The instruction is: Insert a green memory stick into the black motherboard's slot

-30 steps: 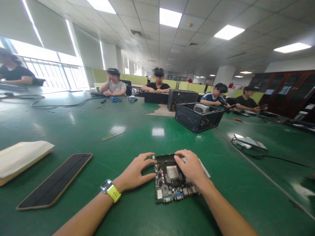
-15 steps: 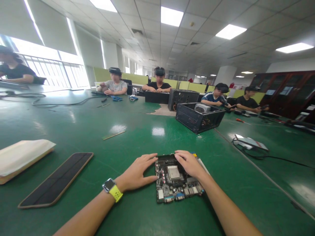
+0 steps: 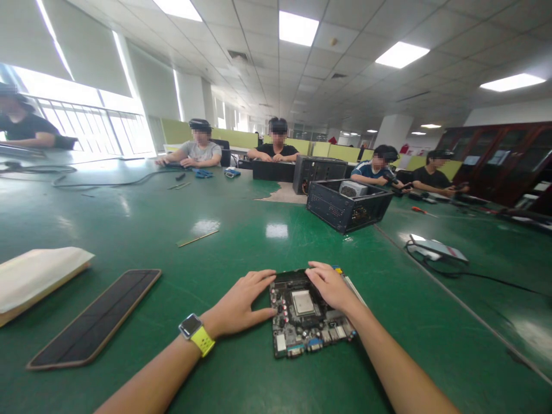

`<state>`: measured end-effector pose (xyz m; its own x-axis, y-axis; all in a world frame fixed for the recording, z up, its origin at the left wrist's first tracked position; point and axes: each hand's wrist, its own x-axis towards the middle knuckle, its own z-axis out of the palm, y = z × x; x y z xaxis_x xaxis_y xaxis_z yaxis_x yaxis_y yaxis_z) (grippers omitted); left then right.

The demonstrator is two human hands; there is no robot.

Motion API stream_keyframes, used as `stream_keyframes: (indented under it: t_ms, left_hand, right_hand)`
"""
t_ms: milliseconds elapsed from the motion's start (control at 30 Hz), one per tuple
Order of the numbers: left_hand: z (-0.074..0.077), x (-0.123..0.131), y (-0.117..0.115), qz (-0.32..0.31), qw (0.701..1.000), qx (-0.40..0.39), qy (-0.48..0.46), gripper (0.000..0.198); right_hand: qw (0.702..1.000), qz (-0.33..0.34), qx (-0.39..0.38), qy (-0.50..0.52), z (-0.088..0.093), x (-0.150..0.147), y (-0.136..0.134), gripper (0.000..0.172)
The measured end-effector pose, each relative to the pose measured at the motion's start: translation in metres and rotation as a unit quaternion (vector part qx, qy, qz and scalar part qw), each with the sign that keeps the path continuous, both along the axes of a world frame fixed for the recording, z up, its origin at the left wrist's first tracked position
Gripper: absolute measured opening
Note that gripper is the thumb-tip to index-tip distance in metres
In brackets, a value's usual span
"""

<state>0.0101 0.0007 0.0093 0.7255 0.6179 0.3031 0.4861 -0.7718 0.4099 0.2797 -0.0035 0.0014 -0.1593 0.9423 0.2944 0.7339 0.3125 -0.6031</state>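
Hands: the left hand (image 3: 239, 305) lies spread and flat, thumb against the near-left side of the motherboard (image 3: 304, 322), fingertips at its far-left corner, closed on nothing. The right hand (image 3: 330, 287) arches over the far edge, fingers bent down; whether they clasp anything underneath cannot be told.
Board: flat on the green table (image 3: 259, 241), between the two hands, with its square processor (image 3: 302, 302) bare just below the right hand's fingers.
Just changed: over the last second the right hand has drawn in from the board's far-right corner towards the middle of the far edge. The left fingers have crept up to touch the board. The board has barely moved.
Reading: this looks like a grasp being settled on both sides, not a lift.
At the wrists: one watch with a yellow-green strap (image 3: 196, 332) on the left arm. One pale strip (image 3: 354, 290) lies just beside the right wrist.
Left of the left hand: one dark flat panel (image 3: 95, 319), then one padded envelope (image 3: 38, 276) well beyond it.
Beyond the hands: one thin strip (image 3: 197, 237), well apart, and one open computer case (image 3: 347, 204).
Right of the right hand: one flat device with a black cable (image 3: 437, 248).
Count: two hands at work, one board. Five other people sit at the table's far sides, each apart from this spot.
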Motion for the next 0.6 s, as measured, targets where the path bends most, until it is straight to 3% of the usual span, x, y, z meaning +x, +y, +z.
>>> stream_keyframes:
  t_ms: [600]
  left_hand:
    - [-0.0040,-0.0009,0.0012,0.004,1.000,-0.005,0.027,0.062]
  right_hand:
    - [0.999,-0.036,0.015,0.020,0.0039,-0.0005,0.0012,0.040]
